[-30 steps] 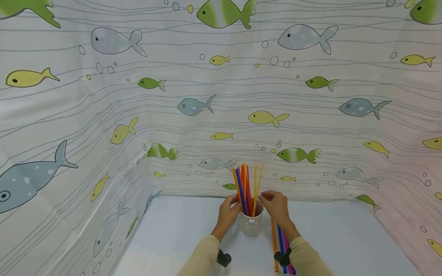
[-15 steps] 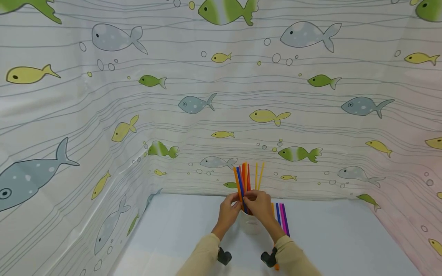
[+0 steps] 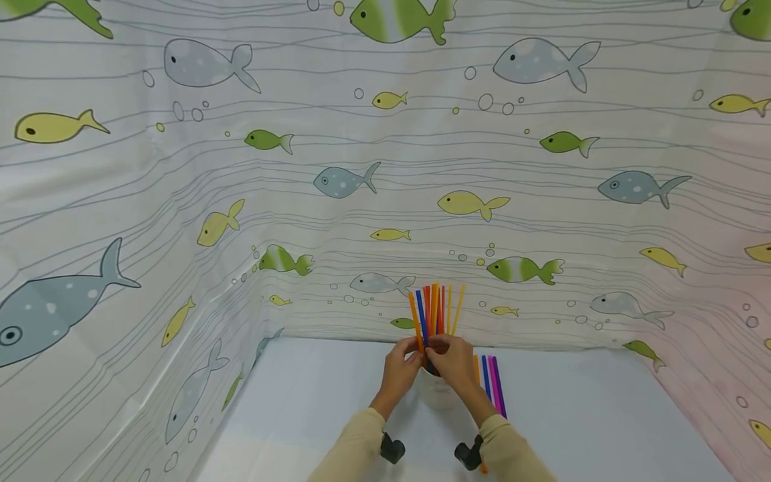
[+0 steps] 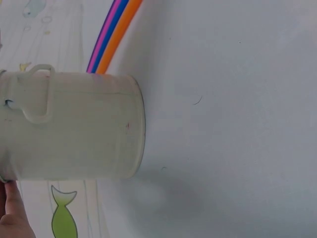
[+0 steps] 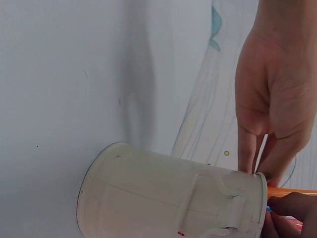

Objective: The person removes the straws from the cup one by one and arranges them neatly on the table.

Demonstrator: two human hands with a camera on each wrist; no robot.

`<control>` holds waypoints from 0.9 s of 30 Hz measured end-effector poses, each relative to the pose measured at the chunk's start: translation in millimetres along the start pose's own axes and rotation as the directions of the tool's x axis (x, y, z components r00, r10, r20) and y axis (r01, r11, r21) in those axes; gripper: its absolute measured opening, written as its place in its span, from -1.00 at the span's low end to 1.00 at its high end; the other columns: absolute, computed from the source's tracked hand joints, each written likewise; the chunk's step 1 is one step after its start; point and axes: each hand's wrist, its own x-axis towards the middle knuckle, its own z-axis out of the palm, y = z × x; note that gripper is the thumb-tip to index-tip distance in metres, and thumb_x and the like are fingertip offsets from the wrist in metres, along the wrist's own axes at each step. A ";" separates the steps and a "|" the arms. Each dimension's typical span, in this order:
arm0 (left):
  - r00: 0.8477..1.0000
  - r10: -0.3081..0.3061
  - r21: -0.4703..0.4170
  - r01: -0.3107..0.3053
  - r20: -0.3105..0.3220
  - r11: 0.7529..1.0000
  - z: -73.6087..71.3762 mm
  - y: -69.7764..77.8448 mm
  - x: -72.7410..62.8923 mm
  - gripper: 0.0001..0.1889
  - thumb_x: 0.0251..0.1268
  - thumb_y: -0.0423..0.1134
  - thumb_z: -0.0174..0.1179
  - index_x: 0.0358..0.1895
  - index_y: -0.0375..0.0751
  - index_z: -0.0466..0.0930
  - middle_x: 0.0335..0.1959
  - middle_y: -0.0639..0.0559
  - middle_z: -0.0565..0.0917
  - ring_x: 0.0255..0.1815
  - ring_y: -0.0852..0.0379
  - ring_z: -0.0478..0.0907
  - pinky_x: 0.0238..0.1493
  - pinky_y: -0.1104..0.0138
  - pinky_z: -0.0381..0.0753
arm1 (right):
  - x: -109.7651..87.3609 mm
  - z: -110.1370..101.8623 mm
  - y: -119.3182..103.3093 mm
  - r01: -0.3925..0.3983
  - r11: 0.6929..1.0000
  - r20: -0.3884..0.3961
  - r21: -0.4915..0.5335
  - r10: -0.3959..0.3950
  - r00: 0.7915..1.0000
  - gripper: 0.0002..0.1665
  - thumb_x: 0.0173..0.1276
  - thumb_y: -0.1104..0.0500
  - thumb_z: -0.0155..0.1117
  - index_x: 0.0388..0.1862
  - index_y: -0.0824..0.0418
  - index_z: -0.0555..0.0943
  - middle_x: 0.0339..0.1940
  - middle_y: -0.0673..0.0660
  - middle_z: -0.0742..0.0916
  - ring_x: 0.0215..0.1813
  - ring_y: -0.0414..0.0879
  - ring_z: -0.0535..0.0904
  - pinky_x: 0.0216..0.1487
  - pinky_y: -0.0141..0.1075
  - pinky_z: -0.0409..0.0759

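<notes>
Forearms [image 3: 351,443] angled inward, left fingers [image 3: 405,346] clamped on cup [image 3: 436,396] rim, right fingers [image 3: 448,339] on blue straw [image 3: 421,310]

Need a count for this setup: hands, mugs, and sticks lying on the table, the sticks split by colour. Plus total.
Hands: 2 (left hand, right hand)
Mug: 1
Orange stick: 1
Blue stick: 1
Pink stick: 1
Purple stick: 1
Total: 7
</notes>
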 end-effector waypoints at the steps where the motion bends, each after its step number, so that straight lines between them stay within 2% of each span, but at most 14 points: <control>1: 1.000 -0.002 -0.008 0.002 0.000 1.000 0.1 -0.1 0.0 -0.68 0.29 -0.44 0.23 0.11 -0.31 0.56 0.02 -0.12 0.62 0.09 -0.06 0.58 0.11 0.30 0.61 | 0.0 0.2 0.5 -0.005 1.000 0.005 0.000 0.005 1.000 -0.78 0.14 0.32 0.47 -0.20 0.32 0.73 -0.36 0.08 0.76 -0.32 -0.09 0.68 -0.27 -0.27 0.74; 7: 1.000 -0.007 -0.030 0.007 -0.001 1.000 0.5 0.6 0.0 -0.67 0.28 -0.47 0.22 0.11 -0.34 0.56 0.01 -0.14 0.62 0.09 -0.08 0.58 0.12 0.28 0.61 | 1.7 2.7 1.7 -0.042 0.999 0.027 0.009 0.042 0.999 -0.74 0.13 0.31 0.49 -0.17 0.32 0.73 -0.38 0.07 0.75 -0.33 -0.11 0.67 -0.27 -0.30 0.74; 14: 1.000 0.000 0.000 0.000 -0.006 1.000 0.5 3.5 -0.4 -0.69 0.30 -0.42 0.22 0.10 -0.33 0.57 0.00 -0.12 0.63 0.08 -0.06 0.58 0.11 0.26 0.62 | 4.9 9.1 4.9 -0.007 1.000 -0.005 -0.019 0.007 1.000 -0.69 0.06 0.30 0.53 -0.19 0.36 0.72 -0.41 0.09 0.75 -0.37 -0.13 0.67 -0.33 -0.34 0.72; 21: 1.000 -0.025 -0.021 0.025 0.008 0.999 0.3 5.1 -1.0 -0.69 0.31 -0.47 0.20 0.11 -0.32 0.56 0.02 -0.13 0.61 0.10 -0.07 0.57 0.11 0.32 0.60 | 8.4 9.1 1.7 -0.034 0.998 -0.004 -0.044 0.034 0.999 -0.73 0.18 0.28 0.44 -0.13 0.36 0.71 -0.35 0.12 0.76 -0.32 -0.11 0.69 -0.27 -0.28 0.74; 27: 1.000 -0.022 -0.029 0.023 0.016 0.999 0.6 3.4 -0.5 -0.69 0.32 -0.47 0.19 0.11 -0.32 0.56 0.03 -0.13 0.60 0.11 -0.08 0.57 0.12 0.28 0.60 | 10.9 9.9 3.3 -0.034 0.998 -0.010 -0.046 0.034 0.999 -0.77 0.18 0.31 0.44 -0.17 0.35 0.72 -0.36 0.12 0.76 -0.35 -0.12 0.67 -0.30 -0.31 0.73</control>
